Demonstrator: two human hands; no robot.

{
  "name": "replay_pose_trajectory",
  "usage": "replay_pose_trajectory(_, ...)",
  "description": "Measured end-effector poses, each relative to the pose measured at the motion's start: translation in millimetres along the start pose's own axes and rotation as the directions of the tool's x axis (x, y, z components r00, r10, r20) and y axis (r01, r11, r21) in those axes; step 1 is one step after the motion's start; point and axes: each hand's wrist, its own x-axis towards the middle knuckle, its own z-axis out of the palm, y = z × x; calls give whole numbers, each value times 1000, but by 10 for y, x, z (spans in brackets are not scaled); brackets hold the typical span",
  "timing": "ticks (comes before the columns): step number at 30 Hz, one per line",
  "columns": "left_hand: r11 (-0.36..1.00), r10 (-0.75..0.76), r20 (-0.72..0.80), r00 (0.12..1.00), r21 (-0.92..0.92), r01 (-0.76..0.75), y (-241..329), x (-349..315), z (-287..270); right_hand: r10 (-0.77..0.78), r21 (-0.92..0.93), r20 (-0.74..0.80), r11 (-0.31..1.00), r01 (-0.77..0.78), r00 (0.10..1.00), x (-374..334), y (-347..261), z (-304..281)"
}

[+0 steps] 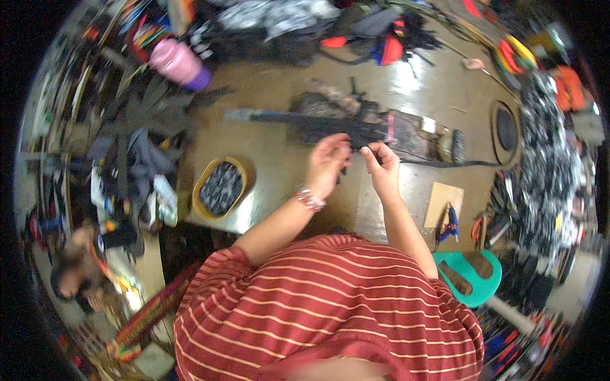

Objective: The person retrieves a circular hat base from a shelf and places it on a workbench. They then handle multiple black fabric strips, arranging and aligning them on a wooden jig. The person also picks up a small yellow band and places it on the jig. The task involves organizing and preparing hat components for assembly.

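Note:
Over the brown table [273,184], my two hands are close together in front of a pile of dark material. My left hand [327,166] is smeared by motion, its fingers bent toward the right hand. Something small and dark shows beside its palm, too blurred to name. My right hand [384,171] is closed, thumb against bent fingers; what it pinches cannot be made out. Just beyond them lie long black strips [305,119], pointing left, and a dark patterned bundle [318,105].
At the left stands a yellow-rimmed basket [198,190] of dark pieces; farther back is a pink-and-purple tumbler [178,62]. A glue gun [450,221] rests by a tan board [443,198] at right, near a teal chair back [473,289]. Another person [73,270] is low at left.

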Motion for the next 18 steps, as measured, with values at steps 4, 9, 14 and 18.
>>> replay_pose_trajectory(4, 970, 53, -290, 956, -213, -118, 215, 202, -90, -97, -554, 247, 802, 223, 964, 90, -273, 90)
replay_pose_trajectory(9, 999, -21, -683, 730, -48, -16, 541, 662, -992, -60, -645, 230, 738, 198, 971, 411, -399, -691)
replay_pose_trajectory(14, 966, -45, -623, 781, -226, -125, 300, 971, -1421, -52, -767, 175, 619, 169, 983, 1111, 59, -1124)
replay_pose_trajectory(18, 957, -90, -685, 723, -261, -129, 274, 1032, -1574, 234, -542, 86, 827, -152, 968, 1397, 603, -1171)
